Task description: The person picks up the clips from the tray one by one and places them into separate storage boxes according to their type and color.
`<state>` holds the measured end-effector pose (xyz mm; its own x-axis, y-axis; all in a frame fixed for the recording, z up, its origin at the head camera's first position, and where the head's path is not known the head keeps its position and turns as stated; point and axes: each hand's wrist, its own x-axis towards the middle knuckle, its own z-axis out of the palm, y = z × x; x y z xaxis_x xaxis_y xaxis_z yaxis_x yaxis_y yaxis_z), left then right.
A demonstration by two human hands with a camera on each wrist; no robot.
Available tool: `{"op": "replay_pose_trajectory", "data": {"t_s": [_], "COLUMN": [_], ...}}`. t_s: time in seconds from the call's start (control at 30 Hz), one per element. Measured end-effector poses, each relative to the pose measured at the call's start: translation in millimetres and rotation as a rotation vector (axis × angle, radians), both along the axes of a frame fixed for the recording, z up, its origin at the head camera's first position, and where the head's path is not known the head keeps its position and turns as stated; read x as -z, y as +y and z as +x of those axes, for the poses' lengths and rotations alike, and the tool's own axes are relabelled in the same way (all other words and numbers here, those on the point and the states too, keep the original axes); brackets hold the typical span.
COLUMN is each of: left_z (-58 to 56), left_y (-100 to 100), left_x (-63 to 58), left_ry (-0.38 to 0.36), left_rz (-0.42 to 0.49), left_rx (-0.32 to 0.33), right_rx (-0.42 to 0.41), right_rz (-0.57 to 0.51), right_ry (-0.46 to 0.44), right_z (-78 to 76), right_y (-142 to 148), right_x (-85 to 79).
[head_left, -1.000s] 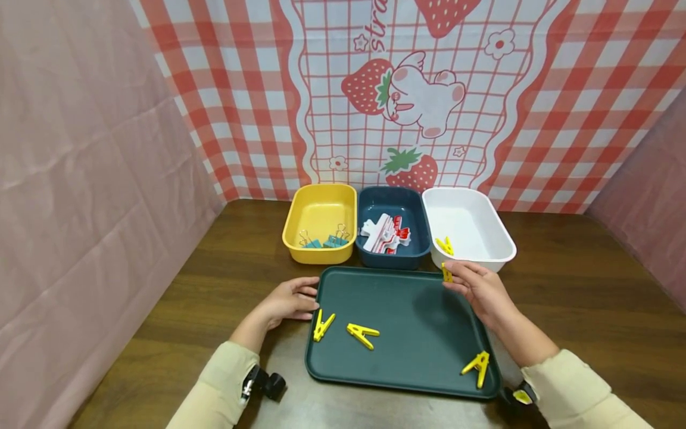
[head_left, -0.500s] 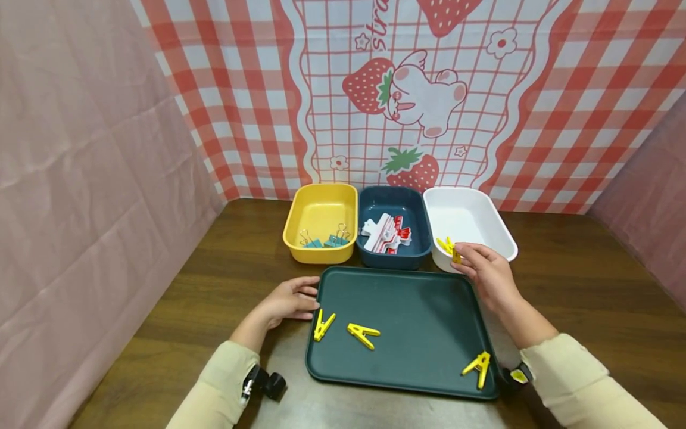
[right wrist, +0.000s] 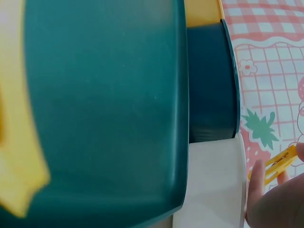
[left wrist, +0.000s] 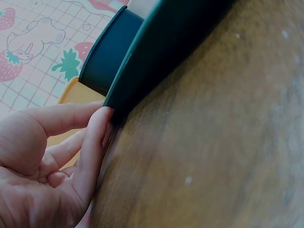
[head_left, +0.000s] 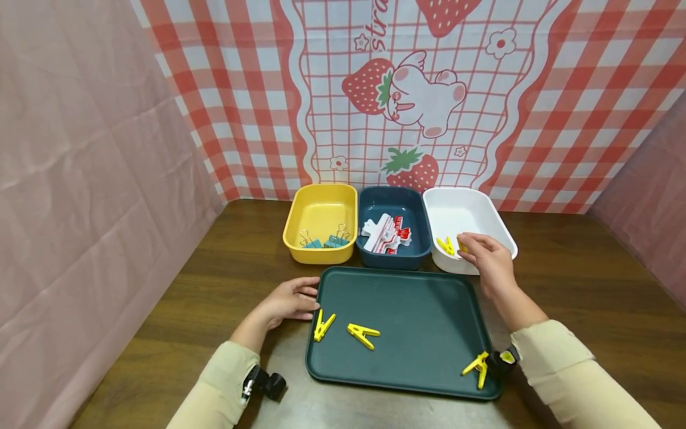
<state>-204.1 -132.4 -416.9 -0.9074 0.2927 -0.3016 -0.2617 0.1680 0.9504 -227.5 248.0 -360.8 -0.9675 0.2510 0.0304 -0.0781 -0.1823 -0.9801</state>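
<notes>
My right hand (head_left: 489,259) pinches a yellow clothespin (right wrist: 279,164) over the near part of the white bin (head_left: 506,235); in the head view the fingers mostly cover it. Another yellow clothespin (head_left: 445,245) lies inside that bin. On the dark green tray (head_left: 412,322) are three more: one clothespin (head_left: 324,325) by the left rim, one clothespin (head_left: 363,335) right of it, and one clothespin (head_left: 477,368) near the lower right corner. The fingertips and thumb of my left hand (head_left: 286,302) touch the tray's left rim, fingers fairly straight.
Left of the white bin stand a dark blue bin (head_left: 393,199) with white and red clips (head_left: 384,234), and a yellow bin (head_left: 320,202) with teal binder clips (head_left: 336,241). A checked strawberry curtain (head_left: 257,107) hangs behind the wooden table (head_left: 214,256).
My right hand has moved up and slightly right with the clothespin, from the tray's far right edge to over the white bin. My left hand stays at the tray.
</notes>
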Motion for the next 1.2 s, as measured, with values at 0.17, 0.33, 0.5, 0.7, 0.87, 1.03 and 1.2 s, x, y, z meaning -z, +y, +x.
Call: {"op": "replay_pose_trajectory", "data": {"t_s": [0.17,0.33,0.5,0.7,0.87,1.03,1.2], "left_z": [0.2,0.1,-0.2,0.5,1.0,0.4,-0.3], "left_y": [0,0,0,0,1,1,0], "left_x": [0.0,-0.2,-0.2,-0.5,-0.2,-0.4,-0.8], "left_ry": [-0.002,-0.004,-0.005,-0.005,0.003,0.001,0.003], "left_rz": [0.002,-0.001,0.0,0.003,0.008,0.004,0.001], "left_rx": [0.006,0.008,0.006,0.007,0.004,0.006,0.009], "right_rx": [0.078,0.087,0.089,0.093,0.117,0.134,0.148], "right_rz": [0.162,0.402,0.597,0.667,0.668,0.665,0.643], "right_ry": [-0.046,-0.114,-0.168,-0.22,-0.218,-0.208,-0.185], "right_z": [-7.9,-15.3,-23.4,-31.8,-36.2,-37.9,-36.0], "right_y": [1,3,3,4,3,2,-3], "right_x": [-0.9,-4.7,-7.1,-8.3,-9.6,-10.0,-11.7]}}
